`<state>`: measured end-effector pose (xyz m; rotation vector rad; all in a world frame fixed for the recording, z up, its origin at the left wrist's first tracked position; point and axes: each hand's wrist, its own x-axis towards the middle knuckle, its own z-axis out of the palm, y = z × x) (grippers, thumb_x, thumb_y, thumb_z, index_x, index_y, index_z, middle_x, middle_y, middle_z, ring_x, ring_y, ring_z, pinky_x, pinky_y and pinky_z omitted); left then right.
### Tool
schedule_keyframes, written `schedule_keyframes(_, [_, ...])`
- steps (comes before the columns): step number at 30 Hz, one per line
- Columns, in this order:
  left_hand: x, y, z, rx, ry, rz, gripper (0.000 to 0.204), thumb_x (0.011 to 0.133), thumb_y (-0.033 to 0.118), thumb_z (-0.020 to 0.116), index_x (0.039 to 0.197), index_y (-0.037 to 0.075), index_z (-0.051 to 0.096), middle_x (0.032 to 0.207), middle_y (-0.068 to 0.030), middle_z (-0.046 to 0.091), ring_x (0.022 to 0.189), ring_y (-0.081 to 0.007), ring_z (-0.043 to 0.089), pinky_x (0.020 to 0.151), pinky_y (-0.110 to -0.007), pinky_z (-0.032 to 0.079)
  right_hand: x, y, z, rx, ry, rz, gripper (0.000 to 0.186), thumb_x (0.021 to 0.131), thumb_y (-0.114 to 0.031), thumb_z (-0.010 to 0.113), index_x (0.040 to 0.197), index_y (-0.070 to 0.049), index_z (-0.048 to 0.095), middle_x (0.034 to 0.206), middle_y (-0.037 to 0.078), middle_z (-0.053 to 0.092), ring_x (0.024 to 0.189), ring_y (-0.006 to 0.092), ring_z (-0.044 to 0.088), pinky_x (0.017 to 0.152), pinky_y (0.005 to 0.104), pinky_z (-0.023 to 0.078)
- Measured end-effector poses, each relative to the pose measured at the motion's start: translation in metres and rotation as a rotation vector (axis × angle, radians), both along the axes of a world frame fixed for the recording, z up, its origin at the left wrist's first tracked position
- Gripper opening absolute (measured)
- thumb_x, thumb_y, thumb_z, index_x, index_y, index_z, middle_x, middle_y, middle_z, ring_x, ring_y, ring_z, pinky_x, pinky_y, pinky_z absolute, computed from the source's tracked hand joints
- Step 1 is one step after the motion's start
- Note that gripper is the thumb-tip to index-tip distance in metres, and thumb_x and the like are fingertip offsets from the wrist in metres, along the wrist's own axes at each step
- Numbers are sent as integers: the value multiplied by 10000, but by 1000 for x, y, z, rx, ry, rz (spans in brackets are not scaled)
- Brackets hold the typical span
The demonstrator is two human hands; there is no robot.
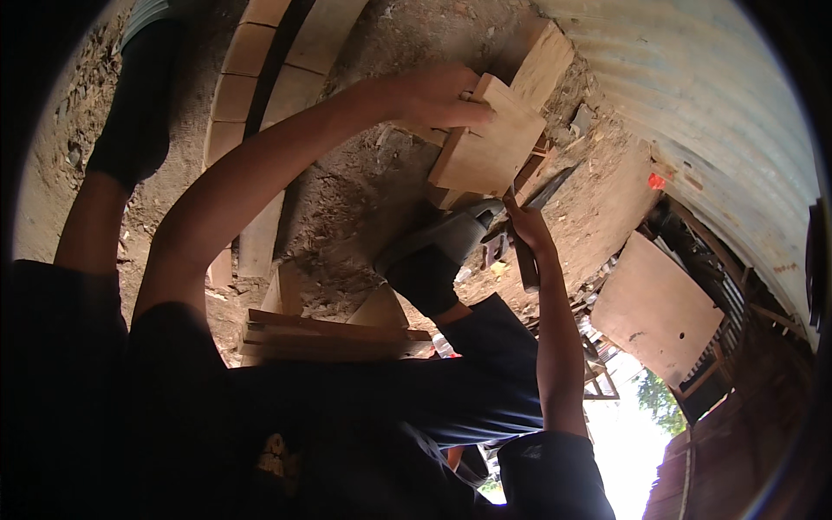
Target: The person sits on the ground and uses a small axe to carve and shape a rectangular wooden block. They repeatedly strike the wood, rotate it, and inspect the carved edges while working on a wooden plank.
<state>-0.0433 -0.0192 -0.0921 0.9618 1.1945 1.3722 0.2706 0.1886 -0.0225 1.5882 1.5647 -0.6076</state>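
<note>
My left hand (446,97) grips the upper left edge of a flat pale wooden board (496,143), thumb on its face. The board lies tilted on other wood pieces over the dirt ground. By its lower right corner, my right hand (529,225) is closed round a tool with a dark, flat handle (526,265). A dark, pointed blade-like piece (555,185) shows just beyond that hand; I cannot tell whether it belongs to the tool. My shoe (442,236) is on the ground just below the board.
A longer plank (542,65) stands behind the board. Curved rows of wood pieces (234,100) lie to the left, and stacked boards (329,334) lie near my leg. A corrugated metal sheet (693,87) walls the right side, with a brown panel (657,308) below it.
</note>
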Motion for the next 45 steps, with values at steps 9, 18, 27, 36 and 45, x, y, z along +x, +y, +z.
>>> schedule_keyframes(9, [6, 12, -5, -99, 25, -43, 449, 954, 400, 567, 1038, -21, 699, 816, -115, 687, 756, -185, 650, 685, -367, 497, 28, 31, -21, -265, 307, -580, 307, 930, -369, 683, 1000, -80, 607, 695, 38, 594, 597, 178, 639, 539, 324, 554])
schedule_keyframes(18, [7, 13, -13, 36, 4, 23, 424, 978, 344, 530, 1167, -17, 647, 926, -133, 694, 816, -222, 646, 748, -408, 506, 42, 8, -41, -189, 671, -859, 178, 972, -263, 652, 949, -103, 577, 696, -14, 545, 522, 93, 523, 463, 274, 459])
schedule_keyframes(27, [11, 4, -21, 7, 10, 68, 423, 982, 339, 549, 1189, -21, 633, 954, -135, 695, 825, -197, 642, 756, -400, 513, -51, -124, 76, 289, 970, -815, 154, 1011, -233, 601, 1024, -95, 535, 747, 13, 547, 551, 106, 522, 474, 256, 458])
schedule_keyframes(36, [-1, 6, -6, -75, 11, -51, 398, 1003, 339, 532, 1147, -14, 647, 936, -82, 678, 842, -143, 624, 726, -355, 511, -147, -227, 80, 328, 1066, -499, 184, 1027, -207, 567, 1045, -34, 508, 741, 33, 544, 496, 97, 514, 438, 263, 444])
schedule_keyframes(45, [4, 6, -21, 53, -4, -10, 395, 1000, 346, 533, 1104, -19, 644, 853, -65, 630, 786, -162, 594, 710, -361, 497, -157, -237, 77, 427, 1084, -484, 201, 1017, -211, 588, 1045, -30, 506, 734, 31, 547, 486, 92, 513, 428, 256, 423])
